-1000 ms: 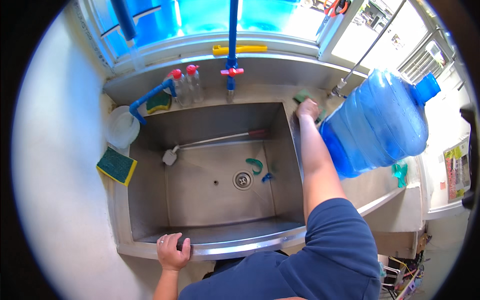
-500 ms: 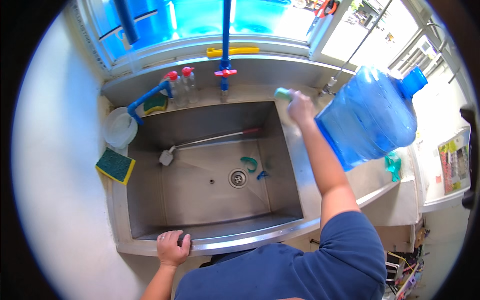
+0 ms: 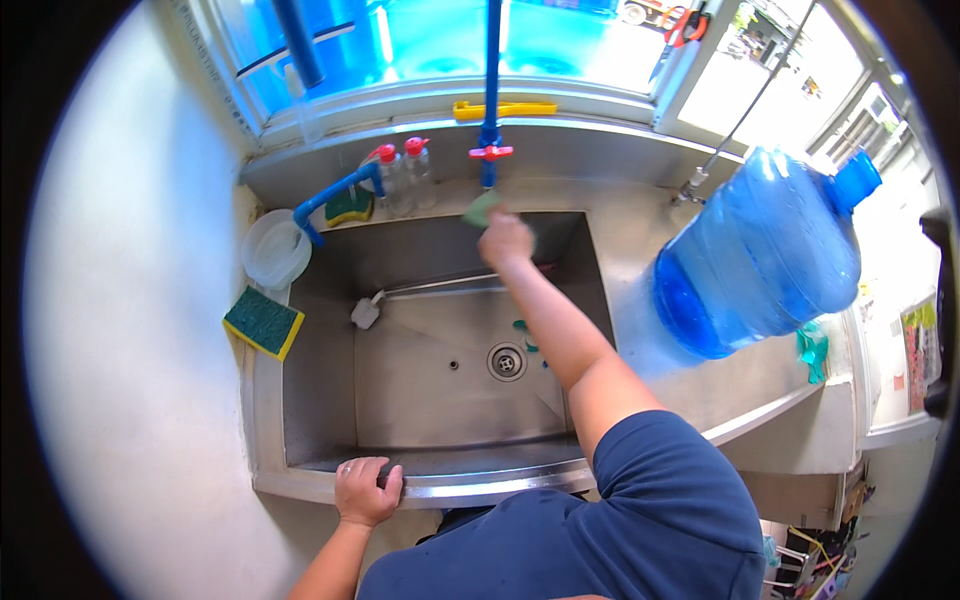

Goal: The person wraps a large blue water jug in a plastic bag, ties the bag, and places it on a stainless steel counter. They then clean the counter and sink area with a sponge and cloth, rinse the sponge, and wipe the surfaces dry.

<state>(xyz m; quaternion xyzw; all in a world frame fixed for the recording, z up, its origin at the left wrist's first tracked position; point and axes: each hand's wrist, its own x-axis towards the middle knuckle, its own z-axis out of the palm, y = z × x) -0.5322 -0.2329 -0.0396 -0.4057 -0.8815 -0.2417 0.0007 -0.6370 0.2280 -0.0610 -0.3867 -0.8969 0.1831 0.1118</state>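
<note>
Above the far edge of the steel sink [image 3: 300, 455], my right hand [image 3: 507, 243] is closed on a small pale green pad [image 3: 482, 209]. The pad is blurred and close below the blue water pipe with its red tap handle [image 3: 491, 153]. My left hand [image 3: 368, 490] rests on the sink's front rim, thumb apart from the fingers, holding nothing. A white-headed brush [image 3: 367, 311] with a long thin handle lies inside the sink, partly behind my right forearm. A large blue water jug [image 3: 765, 255] stands on the counter to the right, its neck toward the upper right.
On the left ledge are a green-and-yellow sponge [image 3: 264, 322], a clear plastic tub [image 3: 275, 250] and a bent blue pipe [image 3: 340, 195]. Behind them stand two red-capped bottles [image 3: 418, 172]. A yellow tool [image 3: 505, 109] lies on the sill. Green scraps [image 3: 812, 352] hang at the counter's right.
My right hand has swung left with the green pad, from beside the jug to over the sink's far edge. My left hand stays on the rim. The whole view has shifted slightly.
</note>
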